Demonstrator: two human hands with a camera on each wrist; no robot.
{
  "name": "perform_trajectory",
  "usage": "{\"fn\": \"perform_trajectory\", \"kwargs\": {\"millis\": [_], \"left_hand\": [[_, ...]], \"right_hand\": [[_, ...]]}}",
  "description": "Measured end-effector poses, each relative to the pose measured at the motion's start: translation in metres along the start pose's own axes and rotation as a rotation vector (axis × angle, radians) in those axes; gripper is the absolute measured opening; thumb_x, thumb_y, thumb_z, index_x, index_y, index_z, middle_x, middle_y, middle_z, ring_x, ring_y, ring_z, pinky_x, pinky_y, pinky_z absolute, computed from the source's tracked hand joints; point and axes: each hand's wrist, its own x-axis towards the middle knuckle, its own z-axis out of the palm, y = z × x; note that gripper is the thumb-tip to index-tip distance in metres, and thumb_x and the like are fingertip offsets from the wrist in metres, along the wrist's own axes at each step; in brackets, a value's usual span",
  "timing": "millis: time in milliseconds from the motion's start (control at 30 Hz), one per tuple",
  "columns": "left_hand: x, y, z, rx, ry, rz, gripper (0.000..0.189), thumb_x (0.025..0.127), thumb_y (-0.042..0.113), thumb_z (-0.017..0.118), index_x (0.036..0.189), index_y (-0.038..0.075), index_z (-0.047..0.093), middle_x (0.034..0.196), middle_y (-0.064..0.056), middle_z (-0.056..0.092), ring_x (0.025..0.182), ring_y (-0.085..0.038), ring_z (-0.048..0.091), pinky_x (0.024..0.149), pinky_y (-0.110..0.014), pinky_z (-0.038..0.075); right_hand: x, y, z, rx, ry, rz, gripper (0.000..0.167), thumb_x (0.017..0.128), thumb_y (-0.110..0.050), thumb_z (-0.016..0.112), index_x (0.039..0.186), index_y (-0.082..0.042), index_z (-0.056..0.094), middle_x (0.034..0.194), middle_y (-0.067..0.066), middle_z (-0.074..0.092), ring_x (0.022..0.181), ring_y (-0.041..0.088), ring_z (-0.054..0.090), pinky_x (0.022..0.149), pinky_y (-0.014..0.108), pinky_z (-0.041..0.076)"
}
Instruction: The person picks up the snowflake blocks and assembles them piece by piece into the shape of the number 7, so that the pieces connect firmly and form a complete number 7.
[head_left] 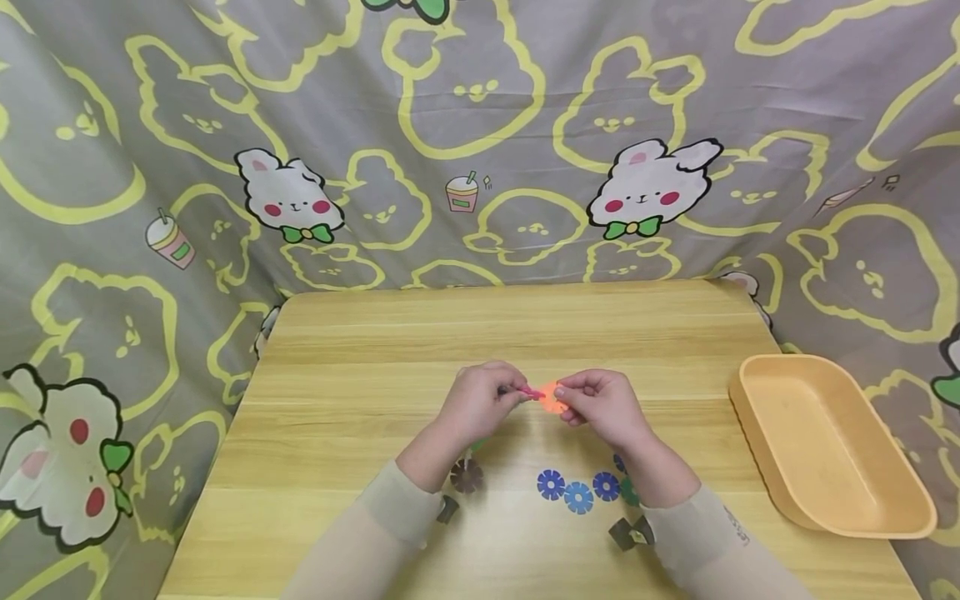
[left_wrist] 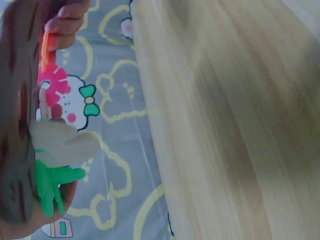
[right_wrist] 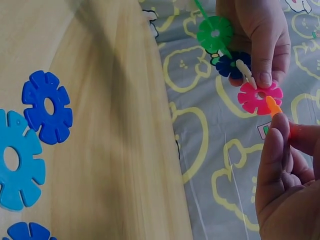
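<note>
My left hand (head_left: 476, 404) pinches a pink notched plastic disc (right_wrist: 250, 102) between thumb and fingers. Strung out from that disc are a white disc (right_wrist: 244, 70), a dark blue one (right_wrist: 227, 67) and a green one (right_wrist: 215, 25), partly behind the fingers. A brown disc (head_left: 467, 476) shows below the left wrist, large and blurred in the left wrist view. Between its thumb and fingers my right hand (head_left: 603, 404) pinches an orange notched disc (head_left: 552, 398). The orange disc's edge meets the pink one's rim, the two set crosswise. Both hands are raised over the wooden table (head_left: 360, 350).
Two dark blue discs and a light blue disc (head_left: 578, 497) lie in a curved row on the table, with a green disc (head_left: 630, 492) beside the right sleeve. An orange-yellow plastic bin (head_left: 832, 450) stands at the right edge. Patterned grey curtain (head_left: 525, 108) surrounds the table.
</note>
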Motion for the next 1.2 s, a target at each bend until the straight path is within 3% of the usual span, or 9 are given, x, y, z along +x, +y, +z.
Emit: {"fn": "perform_trajectory", "kwargs": {"millis": [533, 767, 867, 967, 1100, 1200], "left_hand": [[-0.001, -0.001, 0.008, -0.028, 0.071, 0.089, 0.003, 0.097, 0.015, 0.079, 0.096, 0.014, 0.083, 0.103, 0.001, 0.08, 0.09, -0.011, 0.073, 0.077, -0.023, 0.058], [-0.004, 0.0, 0.001, -0.062, 0.02, 0.028, 0.005, 0.098, 0.016, 0.078, 0.099, 0.015, 0.082, 0.106, 0.003, 0.079, 0.089, -0.008, 0.07, 0.077, -0.023, 0.057], [-0.004, -0.001, -0.004, -0.067, -0.009, -0.021, 0.006, 0.1, 0.017, 0.076, 0.1, 0.017, 0.082, 0.106, 0.005, 0.078, 0.087, -0.008, 0.067, 0.076, -0.025, 0.057], [-0.004, -0.005, -0.007, -0.059, -0.016, -0.057, 0.007, 0.101, 0.017, 0.075, 0.1, 0.019, 0.082, 0.105, 0.007, 0.078, 0.084, -0.007, 0.066, 0.074, -0.027, 0.056], [-0.004, -0.009, -0.009, -0.06, -0.014, -0.076, 0.007, 0.101, 0.018, 0.075, 0.099, 0.019, 0.082, 0.103, 0.007, 0.078, 0.082, -0.006, 0.066, 0.073, -0.026, 0.056], [-0.003, -0.01, -0.01, -0.061, -0.011, -0.078, 0.008, 0.101, 0.018, 0.075, 0.099, 0.018, 0.082, 0.104, 0.006, 0.078, 0.081, -0.006, 0.065, 0.071, -0.026, 0.056]], "right_hand": [[0.004, 0.004, 0.007, 0.131, 0.009, 0.03, 0.016, 0.097, 0.009, 0.069, 0.107, 0.02, 0.067, 0.082, 0.013, 0.074, 0.06, 0.01, 0.068, 0.062, 0.029, 0.063], [0.002, 0.002, 0.009, 0.133, 0.004, 0.043, 0.019, 0.098, 0.004, 0.071, 0.111, 0.019, 0.069, 0.083, 0.012, 0.075, 0.063, 0.012, 0.07, 0.064, 0.03, 0.064], [0.0, 0.002, 0.006, 0.094, 0.028, 0.028, 0.027, 0.101, -0.003, 0.071, 0.118, 0.017, 0.068, 0.092, 0.016, 0.077, 0.069, 0.014, 0.074, 0.068, 0.032, 0.064], [-0.002, 0.008, -0.005, 0.022, 0.111, -0.023, 0.032, 0.103, -0.008, 0.071, 0.126, 0.013, 0.067, 0.106, 0.023, 0.076, 0.078, 0.014, 0.076, 0.074, 0.031, 0.064], [-0.007, 0.025, -0.031, -0.148, 0.238, -0.099, 0.036, 0.105, -0.01, 0.069, 0.134, 0.009, 0.064, 0.125, 0.027, 0.071, 0.099, 0.019, 0.076, 0.083, 0.02, 0.059], [-0.014, 0.037, -0.05, -0.289, 0.294, -0.106, 0.038, 0.106, -0.013, 0.066, 0.138, 0.007, 0.062, 0.133, 0.025, 0.068, 0.114, 0.031, 0.071, 0.088, 0.009, 0.051]]}}
